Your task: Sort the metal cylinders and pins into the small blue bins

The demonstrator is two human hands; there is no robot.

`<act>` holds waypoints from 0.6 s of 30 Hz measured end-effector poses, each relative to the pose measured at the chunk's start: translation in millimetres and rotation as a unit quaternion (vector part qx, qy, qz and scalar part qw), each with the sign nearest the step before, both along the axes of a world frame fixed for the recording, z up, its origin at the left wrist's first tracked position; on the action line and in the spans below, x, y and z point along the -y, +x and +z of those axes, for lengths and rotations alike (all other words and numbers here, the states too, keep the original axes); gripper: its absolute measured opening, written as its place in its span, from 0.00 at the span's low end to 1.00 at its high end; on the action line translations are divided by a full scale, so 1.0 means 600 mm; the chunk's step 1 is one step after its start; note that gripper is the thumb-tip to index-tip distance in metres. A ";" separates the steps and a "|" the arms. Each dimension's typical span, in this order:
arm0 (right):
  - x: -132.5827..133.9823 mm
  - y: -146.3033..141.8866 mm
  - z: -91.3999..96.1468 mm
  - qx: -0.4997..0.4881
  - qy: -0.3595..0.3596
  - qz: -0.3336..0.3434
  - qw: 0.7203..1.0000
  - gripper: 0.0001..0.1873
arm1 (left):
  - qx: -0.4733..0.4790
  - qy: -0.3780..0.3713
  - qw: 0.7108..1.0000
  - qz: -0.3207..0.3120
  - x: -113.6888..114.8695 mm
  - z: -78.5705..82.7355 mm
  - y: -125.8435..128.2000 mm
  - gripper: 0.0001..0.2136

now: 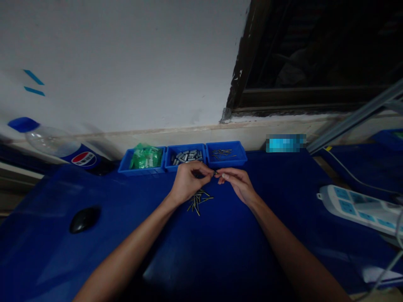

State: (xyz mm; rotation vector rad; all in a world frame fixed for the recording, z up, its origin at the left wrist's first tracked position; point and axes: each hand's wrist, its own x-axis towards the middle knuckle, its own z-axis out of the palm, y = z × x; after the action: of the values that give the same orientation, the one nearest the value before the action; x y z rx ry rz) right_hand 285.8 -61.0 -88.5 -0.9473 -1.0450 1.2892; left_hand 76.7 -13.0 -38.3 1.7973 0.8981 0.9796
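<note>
Both hands point(188, 181) point(240, 183) pinch sm. part point(215, 172) nr. thin rods point(198, 202).

Both bare forearms point(135, 245) angle inward, the left grip point(188, 180) and right grip point(239, 183) pinched, fingertips point(209, 171) close together.

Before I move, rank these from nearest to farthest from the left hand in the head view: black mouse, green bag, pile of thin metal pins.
From the left hand:
1. Pile of thin metal pins, just toward the person.
2. Green bag, in the leftmost blue bin.
3. Black mouse, well out to the left.
</note>
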 end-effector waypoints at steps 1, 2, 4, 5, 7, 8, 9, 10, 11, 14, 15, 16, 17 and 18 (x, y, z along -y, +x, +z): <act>0.000 0.000 0.001 -0.005 -0.003 -0.002 1.000 0.12 | -0.005 -0.004 1.000 0.003 0.000 -0.002 0.000 0.04; 0.000 0.000 0.002 -0.011 -0.005 -0.005 1.000 0.12 | -0.013 -0.006 1.000 0.005 0.000 -0.004 0.000 0.04; 0.000 0.001 0.002 -0.021 -0.011 -0.009 1.000 0.11 | -0.032 -0.004 0.999 -0.001 -0.001 -0.006 0.000 0.05; -0.001 0.001 0.001 -0.024 -0.012 -0.011 1.000 0.11 | -0.040 0.001 0.999 -0.008 -0.001 -0.006 0.000 0.05; -0.001 0.001 -0.003 -0.026 -0.014 -0.021 0.999 0.10 | -0.065 0.021 0.998 -0.013 -0.003 -0.005 -0.002 0.05; -0.002 0.000 -0.004 -0.028 -0.013 -0.031 0.999 0.10 | -0.087 0.037 0.995 -0.010 -0.005 -0.004 -0.004 0.06; -0.002 0.000 -0.005 -0.031 -0.012 -0.041 0.999 0.09 | -0.115 0.055 0.992 -0.004 -0.007 -0.002 -0.006 0.07; -0.002 -0.001 -0.006 -0.036 -0.011 -0.052 0.998 0.09 | -0.146 0.073 0.987 0.000 -0.010 0.000 -0.008 0.09; -0.002 -0.001 -0.005 -0.041 -0.010 -0.059 0.997 0.10 | -0.176 0.090 0.980 -0.003 -0.012 0.001 -0.011 0.11; -0.001 -0.001 0.001 -0.064 -0.011 -0.061 0.996 0.17 | -0.250 0.124 0.958 -0.068 -0.015 0.001 -0.018 0.11; -0.001 -0.001 0.003 -0.071 -0.012 -0.058 0.996 0.19 | -0.269 0.130 0.949 -0.097 -0.015 -0.001 -0.019 0.10; -0.001 -0.001 0.005 -0.078 -0.012 -0.055 0.995 0.21 | -0.285 0.134 0.941 -0.122 -0.013 -0.005 -0.019 0.09; -0.001 0.000 0.006 -0.083 -0.012 -0.051 0.995 0.21 | -0.298 0.135 0.934 -0.140 -0.012 -0.008 -0.019 0.09; -0.001 0.000 0.006 -0.086 -0.011 -0.048 0.995 0.20 | -0.307 0.136 0.929 -0.154 -0.009 -0.012 -0.018 0.10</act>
State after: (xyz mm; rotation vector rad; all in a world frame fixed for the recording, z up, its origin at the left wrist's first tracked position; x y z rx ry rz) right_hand 285.8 -60.4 -84.7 -0.8758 -0.8445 1.2814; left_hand 66.0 -7.4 -45.6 2.4616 0.8285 0.3407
